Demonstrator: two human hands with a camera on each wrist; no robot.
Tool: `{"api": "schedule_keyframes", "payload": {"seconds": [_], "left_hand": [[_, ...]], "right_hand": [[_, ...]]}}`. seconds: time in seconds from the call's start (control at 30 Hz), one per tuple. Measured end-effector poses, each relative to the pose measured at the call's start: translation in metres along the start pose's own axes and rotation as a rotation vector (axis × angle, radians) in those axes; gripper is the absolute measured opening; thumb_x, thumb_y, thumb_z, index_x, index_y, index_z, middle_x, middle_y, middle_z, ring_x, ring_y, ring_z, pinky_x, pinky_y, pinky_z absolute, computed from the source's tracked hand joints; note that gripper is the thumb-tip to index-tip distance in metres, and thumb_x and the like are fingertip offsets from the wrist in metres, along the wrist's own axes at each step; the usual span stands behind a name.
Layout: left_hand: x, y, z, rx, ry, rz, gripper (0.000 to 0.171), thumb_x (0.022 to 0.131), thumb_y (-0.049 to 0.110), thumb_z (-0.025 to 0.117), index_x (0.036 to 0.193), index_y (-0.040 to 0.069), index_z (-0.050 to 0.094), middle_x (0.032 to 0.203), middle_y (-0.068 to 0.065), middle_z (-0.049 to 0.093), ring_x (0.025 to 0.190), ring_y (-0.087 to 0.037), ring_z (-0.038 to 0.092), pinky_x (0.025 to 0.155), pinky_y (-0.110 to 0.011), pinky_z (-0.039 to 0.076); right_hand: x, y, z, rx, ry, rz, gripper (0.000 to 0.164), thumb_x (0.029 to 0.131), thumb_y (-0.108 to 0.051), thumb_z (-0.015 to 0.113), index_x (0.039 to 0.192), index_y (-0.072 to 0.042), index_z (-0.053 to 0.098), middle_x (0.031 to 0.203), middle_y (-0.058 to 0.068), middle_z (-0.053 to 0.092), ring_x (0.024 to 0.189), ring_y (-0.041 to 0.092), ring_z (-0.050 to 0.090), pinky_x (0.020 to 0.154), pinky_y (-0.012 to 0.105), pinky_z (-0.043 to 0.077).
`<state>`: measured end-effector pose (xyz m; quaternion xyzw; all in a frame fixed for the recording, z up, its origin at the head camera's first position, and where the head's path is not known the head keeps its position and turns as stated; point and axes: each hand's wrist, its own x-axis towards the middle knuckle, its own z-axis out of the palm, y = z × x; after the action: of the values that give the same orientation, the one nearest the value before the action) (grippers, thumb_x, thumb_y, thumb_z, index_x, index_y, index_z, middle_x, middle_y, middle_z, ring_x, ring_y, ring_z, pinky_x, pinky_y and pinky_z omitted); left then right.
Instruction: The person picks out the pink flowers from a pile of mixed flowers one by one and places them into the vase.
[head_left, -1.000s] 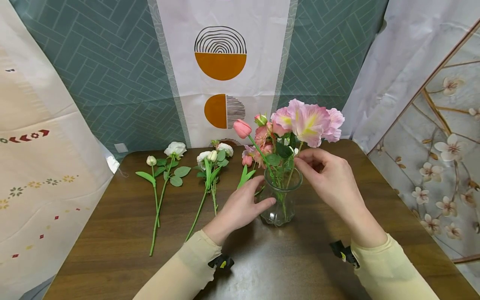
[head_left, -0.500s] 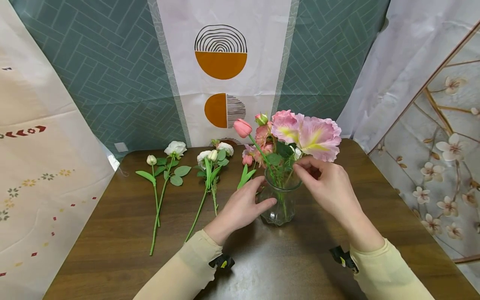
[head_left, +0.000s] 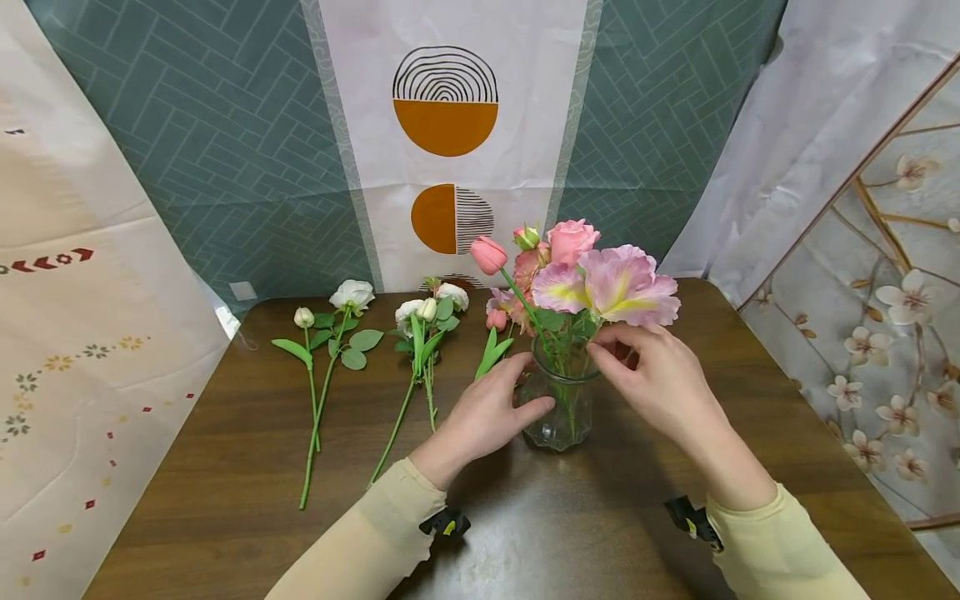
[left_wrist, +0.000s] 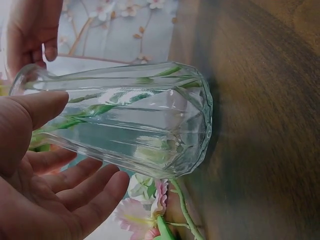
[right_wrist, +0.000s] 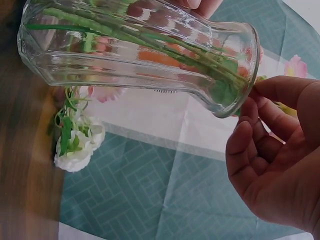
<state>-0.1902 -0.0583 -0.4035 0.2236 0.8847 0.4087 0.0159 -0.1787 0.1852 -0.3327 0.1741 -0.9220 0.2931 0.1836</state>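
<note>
A clear glass vase point(head_left: 553, 429) stands upright on the table, with several green stems inside. My left hand point(head_left: 487, 408) curves around its left side, thumb across the front in the left wrist view. At the vase's rim, my right hand point(head_left: 663, 375) pinches the stem of a large pink-purple flower with a yellow centre point(head_left: 630, 287). In the right wrist view, thumb and forefinger meet right by the glass mouth point(right_wrist: 250, 65). A pink tulip point(head_left: 488, 255) leans left out of the vase, and a pink rose point(head_left: 572, 241) rises behind the large flower.
To the left lie a white rose point(head_left: 352, 295) and a white tulip bud point(head_left: 303, 317) on long stems. More white flowers point(head_left: 452, 297) lie nearer the vase. Behind it, a pink tulip point(head_left: 497, 320) lies on the brown table point(head_left: 247, 417). Patterned cloth point(head_left: 645, 125) hangs at the back.
The large pink-purple flower has sunk lower and turned, uncovering the pink rose behind it. My right hand has lowered slightly with its stem. The left hand stays at the vase.
</note>
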Motion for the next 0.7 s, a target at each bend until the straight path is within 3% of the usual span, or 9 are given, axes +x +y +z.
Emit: {"api": "schedule_keyframes", "payload": {"seconds": [0.47, 0.7], "left_hand": [[-0.0011, 0.0016, 0.0011, 0.007, -0.006, -0.018, 0.066, 0.107, 0.036, 0.075, 0.160, 0.005, 0.050, 0.147, -0.016, 0.064, 0.129, -0.037, 0.066, 0.103, -0.055, 0.055], [-0.0009, 0.0016, 0.0017, 0.015, -0.004, -0.017, 0.068, 0.107, 0.036, 0.075, 0.162, 0.005, 0.049, 0.149, -0.016, 0.064, 0.130, -0.037, 0.065, 0.104, -0.055, 0.055]], "right_hand": [[0.0012, 0.0005, 0.0017, -0.061, -0.066, -0.013, 0.010, 0.101, -0.019, 0.076, 0.095, -0.018, 0.084, 0.086, -0.006, 0.072, 0.084, 0.020, 0.066, 0.078, 0.047, 0.053], [-0.0005, 0.0008, 0.0027, -0.079, -0.069, 0.009, 0.013, 0.103, -0.022, 0.074, 0.096, -0.018, 0.084, 0.081, -0.009, 0.073, 0.077, 0.020, 0.065, 0.075, 0.050, 0.053]]}}
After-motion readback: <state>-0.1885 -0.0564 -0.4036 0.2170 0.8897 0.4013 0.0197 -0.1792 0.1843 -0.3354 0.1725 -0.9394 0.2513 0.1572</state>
